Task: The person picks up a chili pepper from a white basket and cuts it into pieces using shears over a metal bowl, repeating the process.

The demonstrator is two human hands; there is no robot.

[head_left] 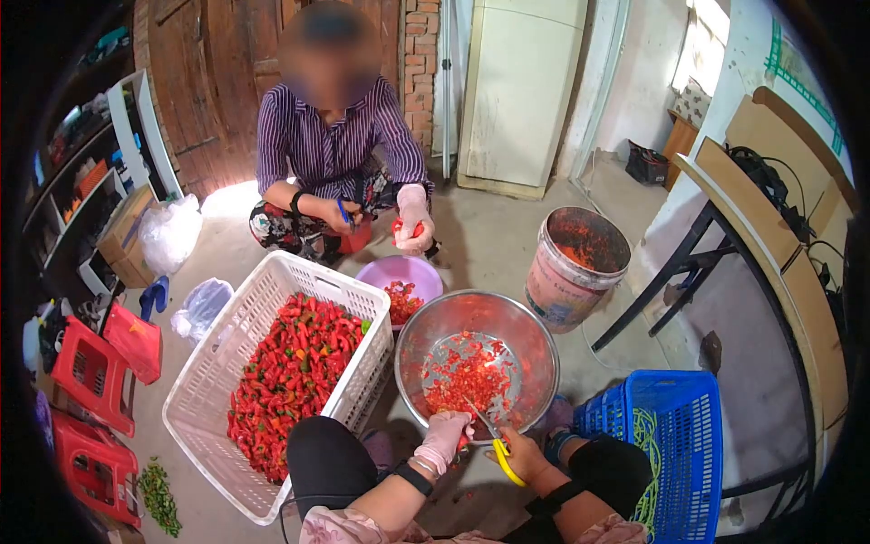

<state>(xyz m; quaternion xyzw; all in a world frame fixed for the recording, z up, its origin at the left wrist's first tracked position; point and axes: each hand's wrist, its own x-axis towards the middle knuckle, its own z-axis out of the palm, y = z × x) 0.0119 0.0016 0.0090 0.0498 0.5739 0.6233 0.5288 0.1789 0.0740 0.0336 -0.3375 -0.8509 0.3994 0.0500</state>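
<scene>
The left hand [442,435], fingers pinching a pepper [465,442], could get nicked, as the right hand [520,453], fingers wrapped round scissors [503,459], works so close.

Other person [340,136]: face blurred. Red piece [465,441]: mostly covered by left hand [442,437], shape unclear. Scissors [504,458]: handle partly behind right hand [521,453]. Blue crate [693,426] and both sleeves [349,528]: cut by bottom edge. Bucket [564,283] bottom inside: hidden.
</scene>
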